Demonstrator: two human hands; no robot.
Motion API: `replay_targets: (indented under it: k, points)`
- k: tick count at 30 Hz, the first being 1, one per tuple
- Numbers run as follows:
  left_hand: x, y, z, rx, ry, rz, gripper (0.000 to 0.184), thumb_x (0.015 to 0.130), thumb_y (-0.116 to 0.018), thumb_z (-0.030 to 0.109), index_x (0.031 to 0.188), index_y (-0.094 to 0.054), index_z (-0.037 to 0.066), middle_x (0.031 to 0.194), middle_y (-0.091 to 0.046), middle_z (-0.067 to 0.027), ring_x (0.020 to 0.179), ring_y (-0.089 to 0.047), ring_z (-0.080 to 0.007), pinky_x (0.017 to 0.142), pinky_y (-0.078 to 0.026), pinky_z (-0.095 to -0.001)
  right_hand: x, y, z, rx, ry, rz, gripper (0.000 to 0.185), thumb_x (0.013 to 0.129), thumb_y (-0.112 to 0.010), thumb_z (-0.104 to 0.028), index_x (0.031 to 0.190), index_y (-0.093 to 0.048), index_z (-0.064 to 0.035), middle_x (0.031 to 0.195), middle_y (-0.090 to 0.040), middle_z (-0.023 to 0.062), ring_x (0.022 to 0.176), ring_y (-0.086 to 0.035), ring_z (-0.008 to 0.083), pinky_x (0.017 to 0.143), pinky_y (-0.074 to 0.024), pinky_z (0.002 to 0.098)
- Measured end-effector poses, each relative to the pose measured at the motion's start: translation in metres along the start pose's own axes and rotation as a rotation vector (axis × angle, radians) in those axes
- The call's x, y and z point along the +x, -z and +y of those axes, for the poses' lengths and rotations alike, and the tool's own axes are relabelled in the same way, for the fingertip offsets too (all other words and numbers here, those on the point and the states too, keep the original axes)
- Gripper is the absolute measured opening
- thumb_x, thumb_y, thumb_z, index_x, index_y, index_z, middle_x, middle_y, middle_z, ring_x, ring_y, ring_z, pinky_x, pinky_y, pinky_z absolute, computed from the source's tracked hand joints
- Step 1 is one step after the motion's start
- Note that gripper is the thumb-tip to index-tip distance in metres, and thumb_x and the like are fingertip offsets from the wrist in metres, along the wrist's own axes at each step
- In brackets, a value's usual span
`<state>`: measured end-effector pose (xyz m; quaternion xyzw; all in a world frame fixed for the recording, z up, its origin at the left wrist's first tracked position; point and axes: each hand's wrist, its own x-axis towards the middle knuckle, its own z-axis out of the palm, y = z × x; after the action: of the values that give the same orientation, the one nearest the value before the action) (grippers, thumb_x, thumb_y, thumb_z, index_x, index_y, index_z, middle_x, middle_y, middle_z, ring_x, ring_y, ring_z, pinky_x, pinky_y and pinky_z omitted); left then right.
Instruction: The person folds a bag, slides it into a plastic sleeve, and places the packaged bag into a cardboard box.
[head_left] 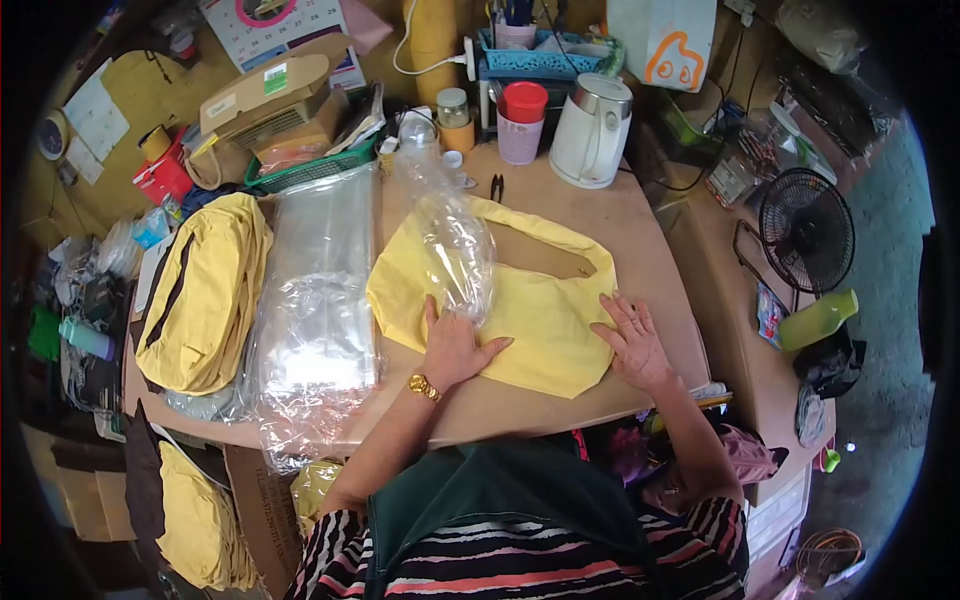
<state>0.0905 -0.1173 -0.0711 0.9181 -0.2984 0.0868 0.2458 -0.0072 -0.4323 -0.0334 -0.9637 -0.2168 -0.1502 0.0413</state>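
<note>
A yellow cloth bag point(550, 335) with a looped strap lies flat on the brown table point(640, 225). My left hand point(456, 350), with a gold watch at its wrist, is on the bag's left part; its curled fingers hold the lower end of a crumpled clear plastic bag point(455, 240), which stretches up across the cloth. On the bag's right edge, my right hand point(637, 345) rests with its fingers spread, holding nothing. To the left, clear plastic sleeves point(320, 270) lie in a stack, and beside them sits a pile of folded yellow bags point(205, 290).
Behind the cloth are small black snips point(497, 187), a white kettle point(592, 130), a pink cup with a red top point(521, 125) and a green basket point(315, 165). A black fan point(806, 230) and a green bottle point(820, 320) stand on the right surface.
</note>
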Motion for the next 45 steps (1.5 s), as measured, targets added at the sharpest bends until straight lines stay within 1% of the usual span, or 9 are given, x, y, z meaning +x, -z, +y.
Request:
replay_targets:
  k: [7,13,20,25,30,36,38,40,45]
  points:
    - [0.007,0.001,0.009,0.289,0.292,0.152,0.086,0.077,-0.063,0.065,0.132,-0.048,0.000,0.132,-0.053,-0.0246,0.133,-0.039,-0.0432,0.101,-0.010,-0.0772,0.043,0.021,-0.017,0.205,0.147,0.306,0.035,0.070,-0.065,-0.006,0.105,-0.062,-0.0115,0.120,-0.061,0.0087,0.123,-0.053,0.0285,0.102,-0.0379,0.0494]
    - [-0.053,-0.033,0.025,-1.032,-0.039,-0.030,0.064,0.094,-0.063,0.027,0.147,-0.032,0.008,0.142,-0.048,-0.0124,0.135,-0.041,-0.0255,0.113,-0.030,-0.0362,0.149,0.108,-0.087,0.182,0.274,0.140,0.025,0.066,-0.067,-0.005,0.091,-0.066,-0.0063,0.092,-0.067,0.0102,0.088,-0.063,0.0281,0.086,-0.0465,0.0396]
    - [-0.113,0.151,-0.066,-0.934,0.753,0.263,0.034,0.101,-0.044,0.011,0.131,-0.042,-0.004,0.098,-0.070,-0.0198,0.078,-0.070,-0.0230,0.069,-0.058,-0.0317,0.265,-0.007,-0.083,0.264,0.233,-1.131,0.029,0.069,-0.078,-0.021,0.095,-0.074,-0.0076,0.123,-0.060,0.0162,0.116,-0.056,0.0284,0.099,-0.0426,0.0398]
    - [-0.159,0.237,-0.096,-0.497,0.473,0.216,0.044,0.093,-0.043,-0.002,0.136,-0.041,-0.006,0.157,-0.016,-0.0102,0.101,-0.066,-0.0234,0.074,-0.059,-0.0328,0.265,-0.050,-0.082,0.357,0.510,-0.661,0.032,0.068,-0.078,-0.021,0.096,-0.073,-0.0052,0.135,-0.048,0.0189,0.123,-0.046,0.0328,0.100,-0.0422,0.0394]
    - [-0.171,0.257,-0.140,-1.275,0.852,-0.149,0.041,0.094,-0.038,0.020,0.124,-0.056,-0.002,0.130,-0.056,-0.0155,0.094,-0.064,-0.0257,0.078,-0.058,-0.0388,0.261,-0.039,-0.077,0.430,0.352,-0.744,0.034,0.070,-0.077,-0.023,0.099,-0.072,-0.0063,0.139,-0.043,0.0163,0.126,-0.045,0.0325,0.098,-0.0431,0.0381]
    - [-0.159,0.212,-0.170,-0.793,0.908,-0.029,0.028,0.087,-0.049,0.014,0.102,-0.067,0.001,0.085,-0.065,-0.0099,0.079,-0.062,-0.0220,0.062,-0.049,-0.0333,0.242,0.011,-0.061,0.388,0.074,-1.192,0.033,0.071,-0.075,-0.023,0.100,-0.072,-0.0090,0.100,-0.069,0.0155,0.093,-0.065,0.0301,0.080,-0.0495,0.0392]
    - [-0.113,0.234,-0.105,-0.095,0.548,-0.266,0.026,0.080,-0.058,0.008,0.102,-0.068,-0.001,0.082,-0.063,-0.0110,0.083,-0.061,-0.0241,0.071,-0.050,-0.0337,0.223,0.025,-0.043,0.440,0.165,-0.816,0.035,0.071,-0.074,-0.024,0.097,-0.070,-0.0003,0.081,-0.069,0.0185,0.080,-0.065,0.0338,0.074,-0.0493,0.0406]
    - [-0.098,0.224,-0.079,0.202,0.171,0.141,0.032,0.076,-0.059,-0.002,0.107,-0.065,0.000,0.110,-0.065,-0.0169,0.099,-0.059,-0.0280,0.085,-0.050,-0.0353,0.204,0.065,-0.038,0.524,-0.046,-0.495,0.034,0.074,-0.072,-0.023,0.098,-0.069,0.0012,0.087,-0.068,0.0206,0.081,-0.064,0.0364,0.074,-0.0493,0.0416]
    - [-0.069,0.236,-0.058,0.557,0.109,0.117,0.033,0.076,-0.059,-0.001,0.107,-0.066,0.000,0.127,-0.059,-0.0144,0.105,-0.056,-0.0318,0.089,-0.049,-0.0374,0.162,0.111,-0.051,0.708,-0.354,0.083,0.023,0.083,-0.070,-0.011,0.099,-0.067,0.0041,0.083,-0.069,0.0111,0.081,-0.061,0.0107,0.072,-0.0478,0.0278]
